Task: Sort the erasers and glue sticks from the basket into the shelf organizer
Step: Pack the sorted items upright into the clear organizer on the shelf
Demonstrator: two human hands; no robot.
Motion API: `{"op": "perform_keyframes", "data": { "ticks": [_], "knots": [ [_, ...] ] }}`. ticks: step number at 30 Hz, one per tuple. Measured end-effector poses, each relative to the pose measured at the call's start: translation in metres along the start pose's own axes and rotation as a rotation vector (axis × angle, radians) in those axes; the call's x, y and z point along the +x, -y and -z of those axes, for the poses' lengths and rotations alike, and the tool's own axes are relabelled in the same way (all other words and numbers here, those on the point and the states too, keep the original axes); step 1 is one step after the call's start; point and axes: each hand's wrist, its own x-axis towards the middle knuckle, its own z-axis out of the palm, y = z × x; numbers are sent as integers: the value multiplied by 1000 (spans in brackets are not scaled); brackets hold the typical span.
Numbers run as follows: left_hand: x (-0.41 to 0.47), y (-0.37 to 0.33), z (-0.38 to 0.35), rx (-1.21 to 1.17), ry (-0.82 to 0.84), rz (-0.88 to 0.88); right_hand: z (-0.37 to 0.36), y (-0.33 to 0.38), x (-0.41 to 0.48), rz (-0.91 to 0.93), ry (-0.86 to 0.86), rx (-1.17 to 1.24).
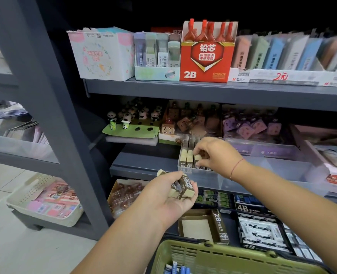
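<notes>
Head view: the left grip (pixel 169 194), palm up near frame centre, is curled round a bunch of erasers (pixel 184 187) in brown sleeves, fingers half closed about them. The right grip (pixel 216 155), at 1 o'clock from the left, pinches one eraser (pixel 197 157) between thumb and fingertips inside the clear organizer (pixel 203 176) on the middle shelf (pixel 143 167), just beside the row (pixel 186 158) standing there. The green basket (pixel 213 252) sits at 6 o'clock.
</notes>
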Motion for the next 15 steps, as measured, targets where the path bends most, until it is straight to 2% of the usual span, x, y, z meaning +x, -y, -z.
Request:
{"op": "perform_keyframes", "data": {
  "ticks": [5,10,12,14,15],
  "knots": [
    [2,2,0,18,19,13,-3,-2,2,-76,12,25],
    [3,3,0,62,67,7,-2,-6,2,-75,73,-17],
    [4,4,1,73,79,-2,2,-4,-6,-96,-4,85],
    [6,4,2,79,85,-17,10,5,-18,-120,-104,335],
    [7,5,2,85,88,-26,16,12,-25,-127,-93,496]
  ]
}}
